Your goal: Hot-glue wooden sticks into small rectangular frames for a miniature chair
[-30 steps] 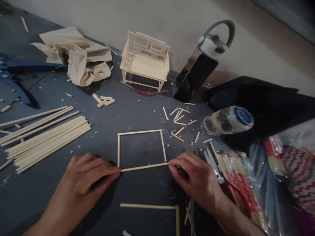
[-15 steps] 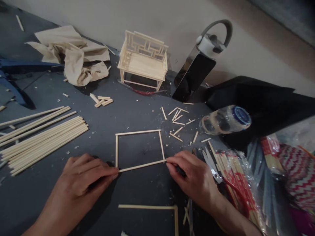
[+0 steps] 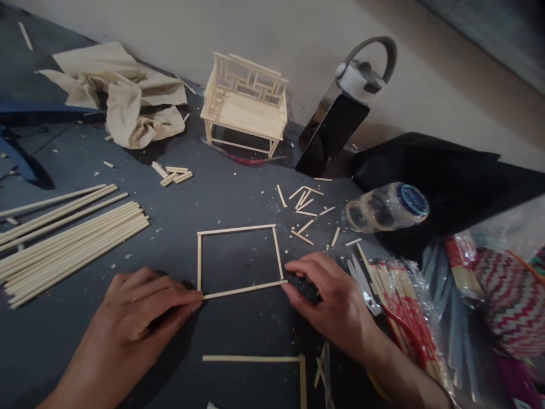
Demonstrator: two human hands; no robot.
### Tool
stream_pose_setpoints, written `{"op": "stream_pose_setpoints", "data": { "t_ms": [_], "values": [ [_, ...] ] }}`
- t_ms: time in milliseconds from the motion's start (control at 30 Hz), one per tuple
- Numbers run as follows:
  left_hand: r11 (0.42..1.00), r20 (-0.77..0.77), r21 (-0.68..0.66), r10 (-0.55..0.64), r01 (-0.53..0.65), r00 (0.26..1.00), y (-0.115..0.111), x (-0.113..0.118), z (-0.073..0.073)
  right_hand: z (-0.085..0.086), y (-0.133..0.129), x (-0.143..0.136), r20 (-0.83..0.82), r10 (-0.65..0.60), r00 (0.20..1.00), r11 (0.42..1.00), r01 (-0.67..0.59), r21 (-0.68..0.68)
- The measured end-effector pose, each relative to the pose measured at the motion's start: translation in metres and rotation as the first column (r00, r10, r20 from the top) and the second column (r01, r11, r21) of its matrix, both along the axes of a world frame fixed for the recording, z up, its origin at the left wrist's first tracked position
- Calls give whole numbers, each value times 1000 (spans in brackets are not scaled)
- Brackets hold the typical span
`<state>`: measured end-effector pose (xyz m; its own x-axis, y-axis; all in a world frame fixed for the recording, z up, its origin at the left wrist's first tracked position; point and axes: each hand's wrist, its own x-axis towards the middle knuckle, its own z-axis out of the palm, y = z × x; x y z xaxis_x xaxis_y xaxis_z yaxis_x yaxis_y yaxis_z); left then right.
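A rectangular frame of thin wooden sticks (image 3: pixel 238 230) lies flat on the dark table. My left hand (image 3: pixel 142 321) pinches its near left corner between thumb and fingertips. At the near right corner my right hand (image 3: pixel 327 298) has thumb and forefinger apart, one on either side of the stick ends, the thumb close to the corner. Closer to me lies an L-shaped pair of sticks (image 3: pixel 251 358). Several short cut sticks (image 3: pixel 303 199) are scattered beyond the frame's right side. A miniature wooden bench (image 3: pixel 244 108) stands at the back by the wall.
Left lies a bundle of long sticks (image 3: pixel 80 244), behind it crumpled cloth (image 3: pixel 128 102) and a blue tool (image 3: pixel 29 162). On the right are a bottle with a phone (image 3: pixel 334 133), a clear jar (image 3: pixel 385 208), scissors (image 3: pixel 366 289) and packaged sticks (image 3: pixel 409 312).
My right thumb and forefinger have spread apart at the near right corner, where they were pinched before. My left hand keeps its hold. The view has shifted slightly.
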<state>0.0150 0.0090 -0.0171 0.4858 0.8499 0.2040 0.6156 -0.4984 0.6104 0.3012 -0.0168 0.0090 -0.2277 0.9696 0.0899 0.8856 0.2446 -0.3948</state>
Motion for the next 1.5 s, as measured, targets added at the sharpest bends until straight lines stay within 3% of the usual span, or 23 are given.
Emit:
{"op": "stream_pose_setpoints", "data": {
  "t_ms": [133,433,1500],
  "values": [
    [1000,22,-12,8,-8,1000,1,1,3,8,7,6,25,166,986,983,-163,-82],
    [999,20,-14,44,-44,999,-1,2,1,12,27,11,93,350,932,932,-337,-129],
    [998,14,29,58,-59,998,-1,4,0,7,32,17,24,410,912,908,-405,-104]
  ]
}}
